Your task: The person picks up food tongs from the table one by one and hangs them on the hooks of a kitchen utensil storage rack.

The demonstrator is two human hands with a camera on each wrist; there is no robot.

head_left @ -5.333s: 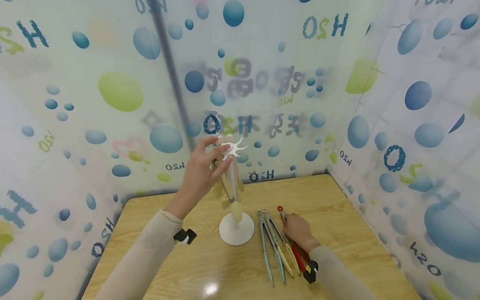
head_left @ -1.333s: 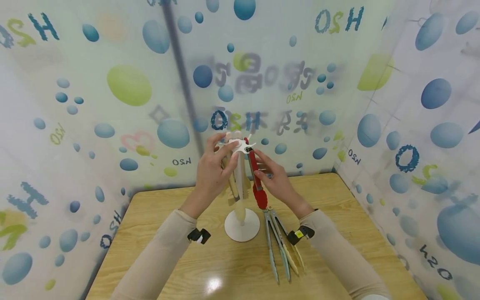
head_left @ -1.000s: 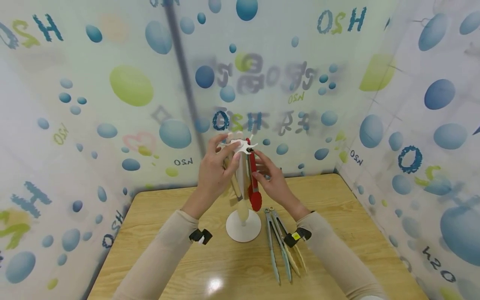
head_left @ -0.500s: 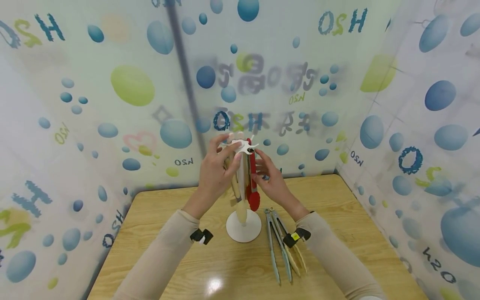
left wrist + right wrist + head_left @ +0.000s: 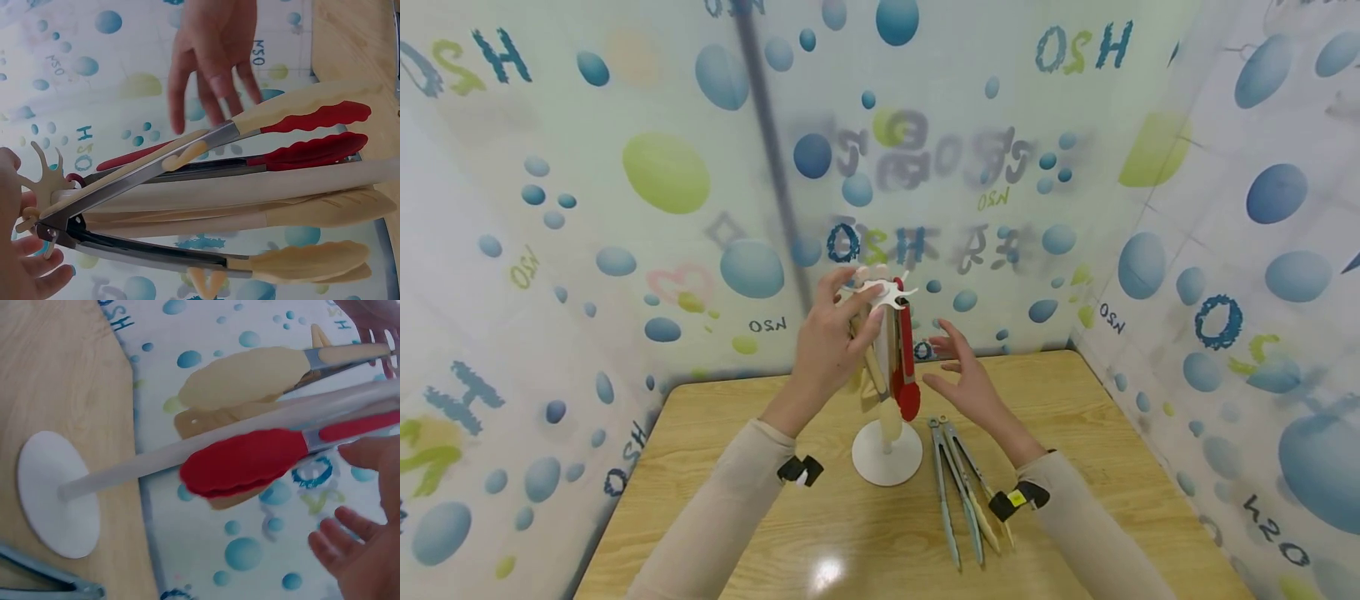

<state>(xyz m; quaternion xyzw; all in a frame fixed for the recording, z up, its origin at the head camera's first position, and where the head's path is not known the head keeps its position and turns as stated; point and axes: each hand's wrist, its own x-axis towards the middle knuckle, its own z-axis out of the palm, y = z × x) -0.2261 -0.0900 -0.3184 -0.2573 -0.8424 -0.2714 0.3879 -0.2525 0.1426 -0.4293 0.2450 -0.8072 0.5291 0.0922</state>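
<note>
My left hand (image 5: 829, 346) holds the hooked top (image 5: 887, 294) of a white utensil stand (image 5: 867, 471), thumb and fingers around it. Red tongs (image 5: 906, 350) hang from a hook on the stand's right side. Cream tongs (image 5: 309, 257) hang near the left hand, their arms spread apart in the left wrist view. My right hand (image 5: 976, 392) is just right of the red tongs, fingers spread and holding nothing; the right wrist view shows the red scalloped heads (image 5: 244, 462) close to its thumb.
Pale blue tongs (image 5: 946, 500) and another cream pair (image 5: 985, 518) lie side by side on the wooden table (image 5: 737, 500), right of the stand's base. Other beige utensils (image 5: 225, 419) hang around the pole. A bubble-patterned curtain (image 5: 700, 250) stands behind the table.
My right hand took the red tongs from the table and hung them on the stand. Since half a second ago it has let go and drawn back rightward. The left hand stays on the top.
</note>
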